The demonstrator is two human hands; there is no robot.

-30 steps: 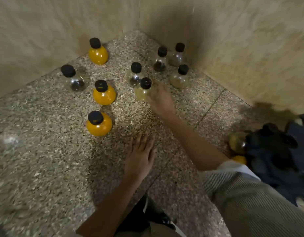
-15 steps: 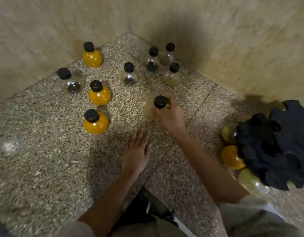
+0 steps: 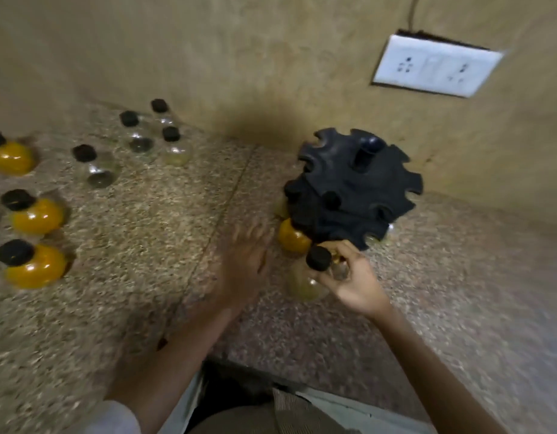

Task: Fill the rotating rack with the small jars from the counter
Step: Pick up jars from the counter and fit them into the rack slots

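Note:
The black rotating rack (image 3: 355,186) stands on the speckled counter (image 3: 164,233) at the right, near the wall. An orange jar (image 3: 292,237) hangs in its near-left slot, and a pale jar shows behind it. My right hand (image 3: 352,280) grips a pale yellowish jar with a black cap (image 3: 305,283) by the neck, just in front of the rack's near edge. My left hand (image 3: 244,264), blurred, lies flat and open on the counter left of that jar. Several more jars stand at the left: orange ones (image 3: 35,267) and clear ones (image 3: 98,170).
A white socket plate (image 3: 435,68) sits on the beige wall above the rack. The wall runs close behind the rack and the clear jars. The counter's front edge lies near my body at the bottom.
My right hand has carried the pale jar from the middle of the counter rightward to the rack's front edge. The view has swung right, and my left hand has shifted right along the counter.

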